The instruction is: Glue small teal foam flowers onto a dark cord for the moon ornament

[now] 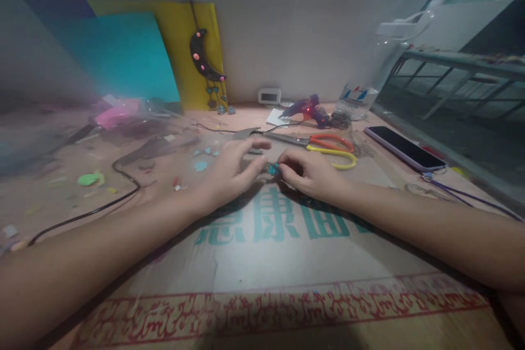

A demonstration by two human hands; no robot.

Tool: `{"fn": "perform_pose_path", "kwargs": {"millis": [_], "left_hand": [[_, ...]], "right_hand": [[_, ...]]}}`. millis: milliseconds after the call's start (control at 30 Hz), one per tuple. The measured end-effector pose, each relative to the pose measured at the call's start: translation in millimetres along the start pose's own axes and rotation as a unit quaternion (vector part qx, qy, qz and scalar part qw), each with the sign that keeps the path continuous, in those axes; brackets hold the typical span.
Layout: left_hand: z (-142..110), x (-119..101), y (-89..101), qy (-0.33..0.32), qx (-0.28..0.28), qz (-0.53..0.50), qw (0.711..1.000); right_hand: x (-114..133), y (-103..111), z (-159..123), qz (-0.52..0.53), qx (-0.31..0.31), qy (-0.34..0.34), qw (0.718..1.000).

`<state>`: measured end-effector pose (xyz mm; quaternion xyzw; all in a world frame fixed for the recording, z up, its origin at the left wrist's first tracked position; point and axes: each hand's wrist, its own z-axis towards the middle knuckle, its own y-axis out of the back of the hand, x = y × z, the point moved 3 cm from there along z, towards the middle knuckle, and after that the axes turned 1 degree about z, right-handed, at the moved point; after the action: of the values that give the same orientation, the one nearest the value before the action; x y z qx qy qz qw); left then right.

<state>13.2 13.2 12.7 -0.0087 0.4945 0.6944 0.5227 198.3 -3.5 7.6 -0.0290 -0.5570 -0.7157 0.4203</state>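
A small teal flower-like piece (273, 169) is pinched between the thumb and fingertips of my right hand (309, 174). Close to its left side is my left hand (233, 168), with thumb and forefinger apart; I cannot tell whether the thumb tip touches the piece. Just beyond my hands lies a pair of scissors (309, 141) with one orange and one yellow handle. Left of my left hand are a light-blue cutout (200, 165) and several small teal bits (208, 151).
A glue gun (305, 110) with a red light lies at the back. Behind my left hand, a dark moon ornament (202, 57) hangs against yellow card (172, 27). Right are a clear jug (361, 87) and phone (404, 147); a black cord (98, 209) runs left.
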Motion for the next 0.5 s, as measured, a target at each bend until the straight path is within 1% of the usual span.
{"fn": "perform_pose_path", "kwargs": {"millis": [67, 133, 300, 367, 500], "left_hand": [[-1.2, -1.9, -1.7, 0.003, 0.02, 0.015, 1.0], [-0.8, -0.2, -2.7, 0.023, 0.027, 0.024, 0.999], [0.6, 5.5, -5.7, 0.072, 0.051, 0.005, 0.996], [0.1, 5.6, -6.1, 0.08, 0.053, 0.008, 0.995], [-2.0, 1.9, -6.7, 0.076, 0.065, 0.006, 0.995]], "right_hand": [[-0.3, -0.2, -0.4, -0.003, -0.001, -0.002, 1.0], [-0.3, -0.2, -0.8, -0.003, -0.001, -0.011, 1.0], [0.1, 0.3, -0.2, -0.006, -0.007, -0.025, 1.0], [-0.4, 0.6, 0.1, -0.006, -0.015, -0.026, 1.0], [-1.7, 1.0, 0.0, -0.002, -0.026, -0.023, 0.999]]}}
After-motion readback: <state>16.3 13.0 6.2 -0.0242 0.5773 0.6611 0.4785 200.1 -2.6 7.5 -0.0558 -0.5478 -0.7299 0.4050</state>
